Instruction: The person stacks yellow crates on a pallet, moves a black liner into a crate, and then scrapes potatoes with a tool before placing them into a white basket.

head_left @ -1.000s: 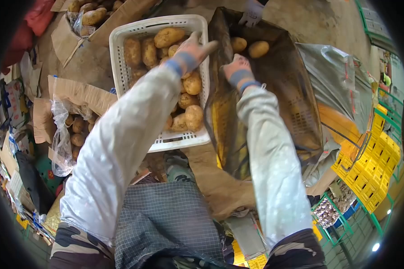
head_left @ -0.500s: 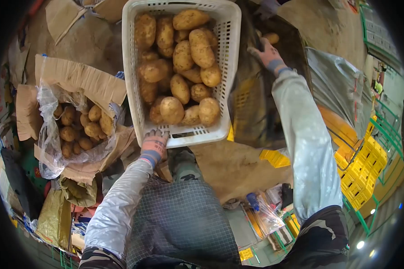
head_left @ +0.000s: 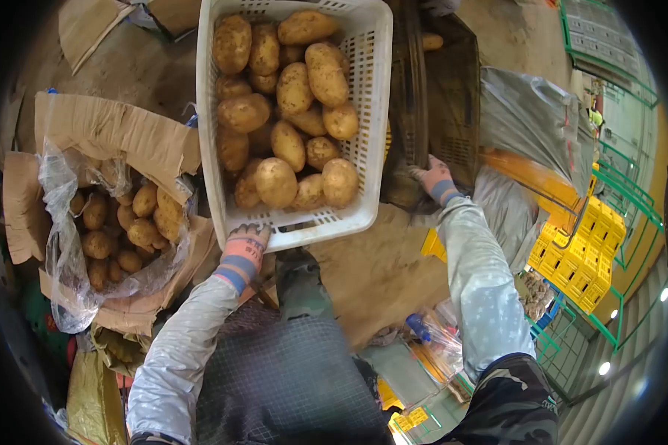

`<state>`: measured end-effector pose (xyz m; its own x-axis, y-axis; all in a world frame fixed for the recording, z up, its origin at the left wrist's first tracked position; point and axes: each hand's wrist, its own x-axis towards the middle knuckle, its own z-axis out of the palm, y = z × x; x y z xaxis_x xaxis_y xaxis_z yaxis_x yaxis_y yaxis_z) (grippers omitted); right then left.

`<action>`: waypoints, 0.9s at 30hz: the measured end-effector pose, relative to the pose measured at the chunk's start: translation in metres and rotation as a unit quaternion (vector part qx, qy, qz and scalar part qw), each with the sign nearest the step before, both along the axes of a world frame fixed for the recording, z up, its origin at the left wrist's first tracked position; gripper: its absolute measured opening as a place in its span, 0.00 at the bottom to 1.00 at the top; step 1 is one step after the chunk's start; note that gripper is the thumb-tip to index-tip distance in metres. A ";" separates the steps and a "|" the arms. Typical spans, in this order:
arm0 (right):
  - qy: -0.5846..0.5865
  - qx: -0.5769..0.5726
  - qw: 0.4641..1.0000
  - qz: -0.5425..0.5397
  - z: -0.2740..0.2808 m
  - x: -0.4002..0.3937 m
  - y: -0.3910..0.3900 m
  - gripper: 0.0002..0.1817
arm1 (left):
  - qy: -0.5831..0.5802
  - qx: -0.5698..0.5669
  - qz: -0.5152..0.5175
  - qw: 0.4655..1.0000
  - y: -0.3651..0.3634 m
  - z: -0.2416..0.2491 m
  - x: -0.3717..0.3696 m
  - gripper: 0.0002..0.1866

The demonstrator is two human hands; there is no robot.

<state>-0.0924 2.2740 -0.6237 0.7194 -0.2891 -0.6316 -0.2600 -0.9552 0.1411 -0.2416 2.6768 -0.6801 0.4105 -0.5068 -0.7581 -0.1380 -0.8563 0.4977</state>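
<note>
A white plastic crate (head_left: 360, 215) holds several brown potatoes (head_left: 276, 182). My left hand (head_left: 246, 246), in an orange and grey glove, has its fingers wrapped over the crate's near rim at the lower left. To the right of the crate, my right hand (head_left: 434, 178) is at the near edge of a dark, dirty crate (head_left: 453, 111), its fingers pressed round that edge. One potato (head_left: 432, 41) shows near the dark crate's far end.
On the left stands an open cardboard box (head_left: 119, 133) lined with clear plastic, with several potatoes inside. Yellow crates (head_left: 583, 252) are stacked at the right near green rails. Grey plastic sheeting (head_left: 531, 119) lies beyond the dark crate. A gloved hand of another person (head_left: 441, 7) shows at the top.
My right hand has moved down toward me, from above the dark crate to its near edge. The dark crate has shifted and looks tilted. My left hand stays on the white rim.
</note>
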 end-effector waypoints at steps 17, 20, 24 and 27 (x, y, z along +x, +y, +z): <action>-0.129 0.205 0.941 -0.237 0.018 -0.194 0.073 0.28 | -0.103 -0.131 0.387 0.907 0.061 0.159 -0.075 0.23; -0.041 0.300 0.936 -0.178 0.129 -0.199 0.136 0.23 | -0.046 -0.071 0.419 0.904 0.098 0.229 -0.113 0.18; 0.207 0.298 0.931 -0.029 0.256 -0.189 0.193 0.23 | -0.062 -0.013 0.428 0.902 0.133 0.296 -0.147 0.13; 0.279 0.216 0.911 0.212 0.303 -0.222 0.224 0.27 | -0.019 -0.027 0.369 0.929 0.147 0.299 -0.170 0.15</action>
